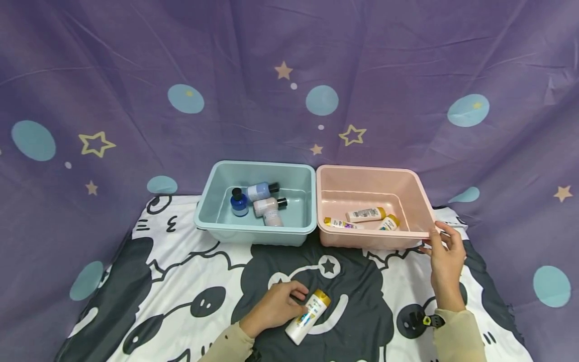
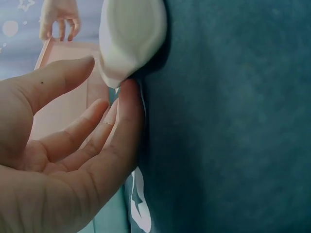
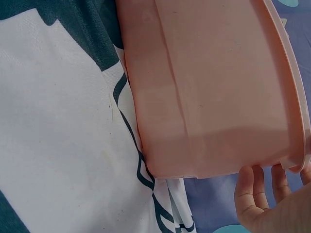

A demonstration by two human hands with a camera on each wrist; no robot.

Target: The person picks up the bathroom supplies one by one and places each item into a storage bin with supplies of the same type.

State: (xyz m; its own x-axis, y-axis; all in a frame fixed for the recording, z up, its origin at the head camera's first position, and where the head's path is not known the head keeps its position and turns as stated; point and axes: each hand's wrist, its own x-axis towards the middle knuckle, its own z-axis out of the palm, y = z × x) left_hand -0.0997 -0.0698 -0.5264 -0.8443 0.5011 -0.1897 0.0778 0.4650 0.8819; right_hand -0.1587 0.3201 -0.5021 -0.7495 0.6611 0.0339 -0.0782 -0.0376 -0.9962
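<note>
A white bottle with a yellow cap (image 1: 304, 322) lies slanted on the dark part of the cloth. My left hand (image 1: 276, 307) is at its left side, fingers loosely bent, the thumb close to the label. In the left wrist view, the left hand (image 2: 73, 150) has a gap between thumb and fingers, and a fingertip meets the white bottle (image 2: 131, 39). At the front right corner of the pink bin (image 1: 375, 241), my right hand (image 1: 447, 266) holds the rim. The right wrist view shows the right hand (image 3: 277, 199) with its fingers against the pink bin's end (image 3: 218, 97).
Several small white bottles with yellow caps (image 1: 365, 214) lie in the pink bin. A light-blue bin (image 1: 253, 234) stands against its left side, holding a dark blue bottle (image 1: 239, 205) and several pale bottles with black caps (image 1: 260, 191). Behind both hangs a purple curtain (image 1: 253, 125).
</note>
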